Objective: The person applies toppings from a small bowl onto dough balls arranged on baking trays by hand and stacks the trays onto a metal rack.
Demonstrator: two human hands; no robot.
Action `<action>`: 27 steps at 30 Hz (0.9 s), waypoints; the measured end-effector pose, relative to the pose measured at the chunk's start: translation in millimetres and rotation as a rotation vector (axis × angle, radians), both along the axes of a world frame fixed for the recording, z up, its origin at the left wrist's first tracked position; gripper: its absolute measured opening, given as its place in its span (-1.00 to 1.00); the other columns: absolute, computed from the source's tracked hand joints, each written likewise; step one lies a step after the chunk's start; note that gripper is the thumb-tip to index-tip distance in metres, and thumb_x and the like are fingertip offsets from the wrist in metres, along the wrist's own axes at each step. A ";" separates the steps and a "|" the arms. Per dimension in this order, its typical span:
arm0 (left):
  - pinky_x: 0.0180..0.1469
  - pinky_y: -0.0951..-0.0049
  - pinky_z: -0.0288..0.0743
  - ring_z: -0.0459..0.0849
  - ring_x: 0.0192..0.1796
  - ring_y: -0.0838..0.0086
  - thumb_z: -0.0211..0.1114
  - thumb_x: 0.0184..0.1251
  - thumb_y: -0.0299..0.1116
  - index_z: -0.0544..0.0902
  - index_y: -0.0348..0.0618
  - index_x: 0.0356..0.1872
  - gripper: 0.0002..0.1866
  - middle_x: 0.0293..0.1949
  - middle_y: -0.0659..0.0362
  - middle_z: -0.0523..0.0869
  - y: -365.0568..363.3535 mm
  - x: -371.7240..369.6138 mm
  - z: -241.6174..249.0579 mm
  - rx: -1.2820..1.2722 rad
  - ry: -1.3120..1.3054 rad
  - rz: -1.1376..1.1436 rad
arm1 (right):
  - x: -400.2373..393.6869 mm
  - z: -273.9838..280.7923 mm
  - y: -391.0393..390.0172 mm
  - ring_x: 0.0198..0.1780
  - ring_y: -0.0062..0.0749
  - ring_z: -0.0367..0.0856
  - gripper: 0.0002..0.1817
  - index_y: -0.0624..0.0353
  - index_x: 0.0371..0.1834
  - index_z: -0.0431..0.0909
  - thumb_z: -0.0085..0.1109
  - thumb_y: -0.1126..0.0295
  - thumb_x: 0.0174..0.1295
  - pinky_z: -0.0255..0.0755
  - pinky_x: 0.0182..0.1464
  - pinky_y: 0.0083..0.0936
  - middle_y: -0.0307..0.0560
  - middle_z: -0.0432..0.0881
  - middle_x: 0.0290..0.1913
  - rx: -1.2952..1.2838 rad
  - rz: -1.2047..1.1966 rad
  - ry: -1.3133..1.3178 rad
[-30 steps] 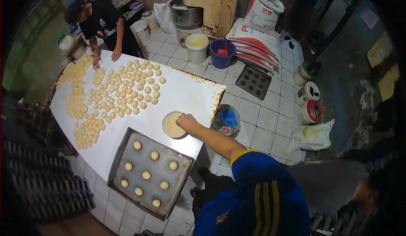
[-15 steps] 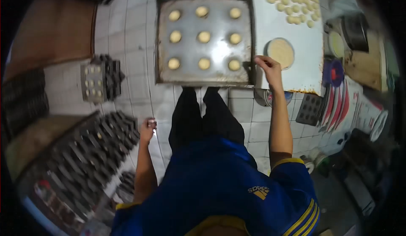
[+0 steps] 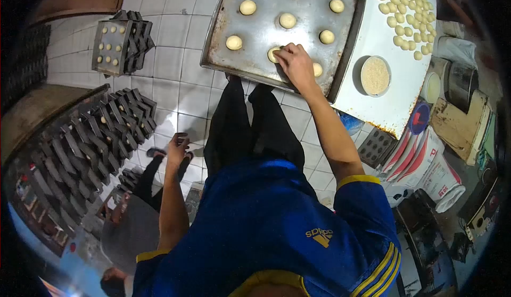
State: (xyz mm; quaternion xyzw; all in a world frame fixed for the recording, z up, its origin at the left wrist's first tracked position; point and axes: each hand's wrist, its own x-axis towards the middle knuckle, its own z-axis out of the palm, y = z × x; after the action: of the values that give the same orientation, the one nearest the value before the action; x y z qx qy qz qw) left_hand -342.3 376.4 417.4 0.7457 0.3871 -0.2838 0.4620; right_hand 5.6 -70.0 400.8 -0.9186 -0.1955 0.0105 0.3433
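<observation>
A metal baking tray (image 3: 213, 52) sticks out over the near left edge of the white table (image 3: 348, 92). Rows of round, pale dough balls (image 3: 287, 20) stand spaced apart on it. My right hand (image 3: 298, 68) reaches over the near side, its fingertips closed at a dough ball (image 3: 273, 55) in the nearest row. Another dough ball (image 3: 318, 69) shows just right of that hand. Right of the tray sits a round bowl (image 3: 376, 76) of beige crumbs. My left hand (image 3: 177, 148) hangs low above the tiled floor, fingers loosely bent and apart, holding nothing visible.
Many dough balls (image 3: 407, 10) lie on the table's far right. Stacked trays (image 3: 109, 49) stand on the floor at left, near a long row of dark moulds (image 3: 96, 143). Another person (image 3: 128, 233) is behind my left arm. Sacks (image 3: 426, 164) and a mould pan (image 3: 377, 147) are at right.
My right hand has moved left from the tray's right edge onto a dough ball in the nearest row. The view has turned and shifted; another person now shows at lower left.
</observation>
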 end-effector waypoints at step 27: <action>-0.29 0.42 0.61 0.79 -0.25 0.48 0.40 0.60 -0.34 0.71 -0.08 0.25 -0.70 -0.26 0.15 0.80 -17.6 59.6 -0.3 0.056 -0.035 -0.116 | -7.2 24.1 -272.6 -0.01 0.05 0.82 -0.72 -0.06 0.01 0.93 0.41 0.07 0.45 0.68 0.09 -0.11 0.05 0.89 -0.03 -0.614 -0.793 0.099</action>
State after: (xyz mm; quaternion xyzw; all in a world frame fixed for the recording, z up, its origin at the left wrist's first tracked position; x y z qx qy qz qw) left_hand -282.7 358.7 417.0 0.7845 0.3429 -0.2859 0.4305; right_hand -1.6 -342.6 424.9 -0.9792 0.1972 -0.0201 0.0436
